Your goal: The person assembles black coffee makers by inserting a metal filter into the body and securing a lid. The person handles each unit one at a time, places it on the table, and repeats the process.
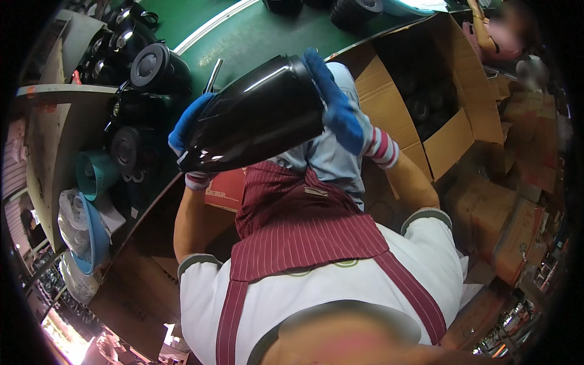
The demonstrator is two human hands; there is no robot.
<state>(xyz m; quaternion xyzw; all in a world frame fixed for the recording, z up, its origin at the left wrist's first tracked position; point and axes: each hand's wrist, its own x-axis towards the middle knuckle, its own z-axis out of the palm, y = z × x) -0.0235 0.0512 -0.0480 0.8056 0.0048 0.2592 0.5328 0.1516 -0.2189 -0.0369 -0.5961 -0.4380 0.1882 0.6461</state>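
Observation:
A large glossy black vessel (pixel 261 112), rounded like a pail or jug body, is held tilted between my two blue-gloved hands above my lap. My left hand (pixel 193 118) grips its left end, with the fingers partly hidden behind it. Against the right end, my right hand (pixel 337 106) presses with fingers pointing up along the rim, slightly blurred. A thin metal rod (pixel 214 74) sticks up beyond the left glove; whether it belongs to the vessel I cannot tell.
Several similar black vessels (pixel 159 67) crowd the green worktop (pixel 207 42) on the left. An open cardboard box (pixel 447 143) with dark round items inside stands at right. Teal (pixel 88 173) and light-blue (pixel 97 234) basins sit at left. Another person (pixel 496 36) is at far right.

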